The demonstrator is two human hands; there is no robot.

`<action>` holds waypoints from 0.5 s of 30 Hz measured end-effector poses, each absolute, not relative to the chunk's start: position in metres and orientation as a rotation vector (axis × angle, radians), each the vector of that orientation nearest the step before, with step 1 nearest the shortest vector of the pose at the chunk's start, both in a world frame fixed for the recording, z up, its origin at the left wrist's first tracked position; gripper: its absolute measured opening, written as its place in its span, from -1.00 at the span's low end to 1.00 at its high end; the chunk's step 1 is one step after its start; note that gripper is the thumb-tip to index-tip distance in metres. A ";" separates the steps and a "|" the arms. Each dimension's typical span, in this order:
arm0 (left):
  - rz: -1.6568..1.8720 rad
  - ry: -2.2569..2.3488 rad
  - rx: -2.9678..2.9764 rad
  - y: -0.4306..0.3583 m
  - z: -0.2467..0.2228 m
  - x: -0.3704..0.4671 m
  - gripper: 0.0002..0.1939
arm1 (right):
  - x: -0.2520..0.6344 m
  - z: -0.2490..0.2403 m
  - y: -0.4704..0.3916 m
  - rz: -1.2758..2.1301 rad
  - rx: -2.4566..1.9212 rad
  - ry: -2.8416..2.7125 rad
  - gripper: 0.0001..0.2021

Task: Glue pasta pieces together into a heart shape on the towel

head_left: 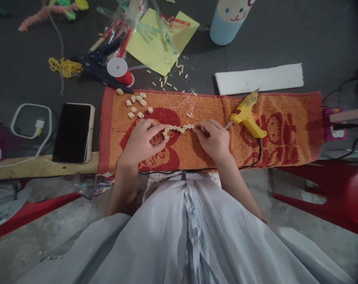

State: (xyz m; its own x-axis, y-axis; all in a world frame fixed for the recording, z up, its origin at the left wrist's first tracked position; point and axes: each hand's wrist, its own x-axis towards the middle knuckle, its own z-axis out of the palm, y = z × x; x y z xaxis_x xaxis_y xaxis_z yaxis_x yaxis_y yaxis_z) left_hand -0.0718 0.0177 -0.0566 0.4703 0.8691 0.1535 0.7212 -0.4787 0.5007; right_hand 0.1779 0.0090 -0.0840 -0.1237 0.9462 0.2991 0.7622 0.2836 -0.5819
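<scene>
A wavy pale strip made of small joined pieces stretches between my hands, just over an orange and red towel. My left hand pinches its curled left end between thumb and fingers. At the other end, the fingertips of my right hand are closed on the strip. Several small pale bundles of cut pieces lie on the towel beyond my left hand. To the right of my right hand, a yellow glue gun rests on its side with a glue stick in its back.
A phone and a white cable lie left. Behind the towel are a red thread spool, dark blue-handled tool, yellow paper, loose cut bits, a white board and a blue-white bottle.
</scene>
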 end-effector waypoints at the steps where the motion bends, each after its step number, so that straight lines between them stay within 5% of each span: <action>1: 0.554 1.338 2.352 0.018 -0.056 -0.072 -0.65 | 0.178 -0.084 0.009 0.381 -1.529 -1.935 -0.88; 15: 0.580 1.369 2.277 0.018 -0.059 -0.073 -0.61 | 0.177 -0.083 0.010 0.417 -1.567 -1.941 -0.85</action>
